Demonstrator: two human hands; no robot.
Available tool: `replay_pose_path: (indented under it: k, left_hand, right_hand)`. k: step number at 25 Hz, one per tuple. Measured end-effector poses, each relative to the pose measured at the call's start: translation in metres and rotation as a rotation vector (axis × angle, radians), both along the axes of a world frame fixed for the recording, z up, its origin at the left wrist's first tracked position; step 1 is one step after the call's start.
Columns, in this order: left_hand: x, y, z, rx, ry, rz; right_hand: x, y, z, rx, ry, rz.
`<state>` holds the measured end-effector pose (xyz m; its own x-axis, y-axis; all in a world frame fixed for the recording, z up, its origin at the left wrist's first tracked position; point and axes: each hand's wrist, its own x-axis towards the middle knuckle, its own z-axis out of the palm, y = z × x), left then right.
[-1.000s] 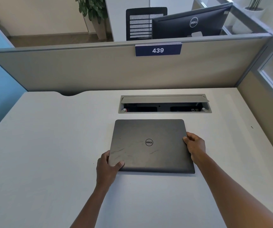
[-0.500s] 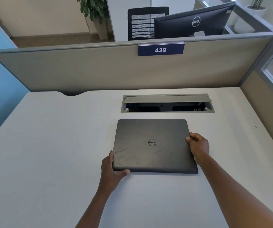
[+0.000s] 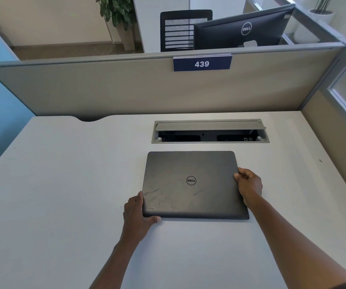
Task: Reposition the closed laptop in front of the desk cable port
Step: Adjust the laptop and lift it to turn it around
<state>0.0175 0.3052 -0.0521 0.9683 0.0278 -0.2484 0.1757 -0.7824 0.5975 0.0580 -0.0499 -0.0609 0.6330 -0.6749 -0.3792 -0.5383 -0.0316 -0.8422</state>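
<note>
A closed dark grey laptop [image 3: 193,184] with a round logo lies flat on the white desk [image 3: 63,195], just in front of the desk cable port [image 3: 209,131], whose grey lid stands ajar. My left hand [image 3: 136,213] grips the laptop's near left corner, thumb along the front edge. My right hand [image 3: 249,184] clasps the middle of its right edge. A narrow strip of desk separates the laptop's far edge from the port frame.
A beige partition [image 3: 126,90] with a blue "439" sign [image 3: 202,63] walls the desk's far side, and another panel [image 3: 334,126] closes the right side. Behind the partition stand a black monitor [image 3: 243,30] and a mesh chair [image 3: 180,28].
My left thumb has slid off the lid's top down to the front edge at the corner. The laptop has stayed in nearly the same spot before the port.
</note>
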Motion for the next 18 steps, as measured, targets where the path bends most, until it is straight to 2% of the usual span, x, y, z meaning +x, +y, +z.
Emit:
replay_pose_path:
  k: [3, 6, 10, 11, 18]
  left_hand:
    - [-0.003, -0.002, -0.003, 0.015, -0.012, -0.016]
    - [-0.002, -0.002, 0.001, 0.098, -0.025, -0.077]
    - [-0.001, -0.014, 0.004, 0.326, -0.069, -0.309]
    - [0.001, -0.017, 0.003, 0.338, -0.059, -0.339]
    - [0.014, -0.017, -0.003, 0.222, 0.015, -0.328]
  right_hand:
    - [-0.003, 0.0, 0.003, -0.029, 0.006, 0.019]
    - [-0.004, 0.0, 0.009, -0.085, 0.048, 0.14]
    - [-0.024, 0.022, 0.014, -0.544, 0.182, 0.413]
    - [-0.032, 0.033, 0.015, -0.594, 0.173, 0.439]
    - [-0.062, 0.052, 0.004, -0.608, 0.156, 0.434]
